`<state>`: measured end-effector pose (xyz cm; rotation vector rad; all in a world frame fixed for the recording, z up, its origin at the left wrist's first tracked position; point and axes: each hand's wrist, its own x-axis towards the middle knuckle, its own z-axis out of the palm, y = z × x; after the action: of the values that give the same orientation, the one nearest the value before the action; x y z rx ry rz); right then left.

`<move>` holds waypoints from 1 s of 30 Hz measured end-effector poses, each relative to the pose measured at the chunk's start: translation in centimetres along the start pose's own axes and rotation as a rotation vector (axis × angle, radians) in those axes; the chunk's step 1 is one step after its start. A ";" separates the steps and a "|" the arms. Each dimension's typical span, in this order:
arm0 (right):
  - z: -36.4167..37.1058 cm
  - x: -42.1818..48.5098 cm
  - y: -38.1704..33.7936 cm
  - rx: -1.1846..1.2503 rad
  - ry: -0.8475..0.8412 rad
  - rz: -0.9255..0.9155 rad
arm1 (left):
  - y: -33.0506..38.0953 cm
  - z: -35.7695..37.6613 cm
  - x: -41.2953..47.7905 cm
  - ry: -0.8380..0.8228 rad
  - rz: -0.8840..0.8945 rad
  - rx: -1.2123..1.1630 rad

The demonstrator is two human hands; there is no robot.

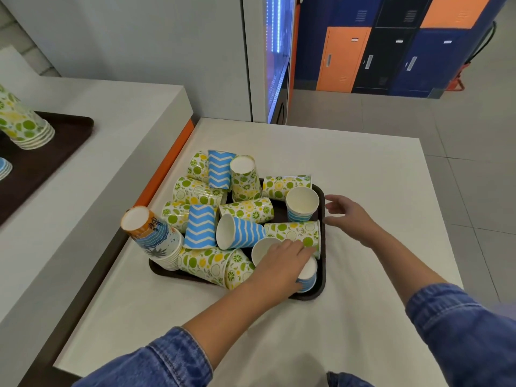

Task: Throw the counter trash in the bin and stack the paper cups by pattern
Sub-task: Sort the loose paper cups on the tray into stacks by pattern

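A dark tray (321,291) on the white table holds a jumble of several paper cups: lime-and-lemon ones (245,209), blue zigzag ones (201,227) and blue striped ones (240,231). A tilted stack of beach-pattern cups (152,233) leans at the tray's left edge. My left hand (279,265) reaches over the tray's near right corner and grips a blue striped cup (307,277) there. My right hand (344,215) hovers open just right of the tray, beside an upright blue striped cup (301,205) and a lying lime cup (296,231).
A raised grey counter (117,129) on the left carries a second dark tray (55,155) with a stack of lime cups (25,124) and a blue stack (4,167) at the frame edge. Coloured lockers (391,51) stand across the tiled floor.
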<state>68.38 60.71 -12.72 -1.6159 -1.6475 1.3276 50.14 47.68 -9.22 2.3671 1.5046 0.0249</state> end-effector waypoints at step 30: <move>1.0 2.3 -1.1 0.025 -0.362 0.041 | -7.5 -5.7 -2.7 0.059 -0.457 0.048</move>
<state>66.51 62.71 -12.83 -1.4640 -1.7965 1.7363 41.30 49.67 -5.53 2.0161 2.0579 -0.0510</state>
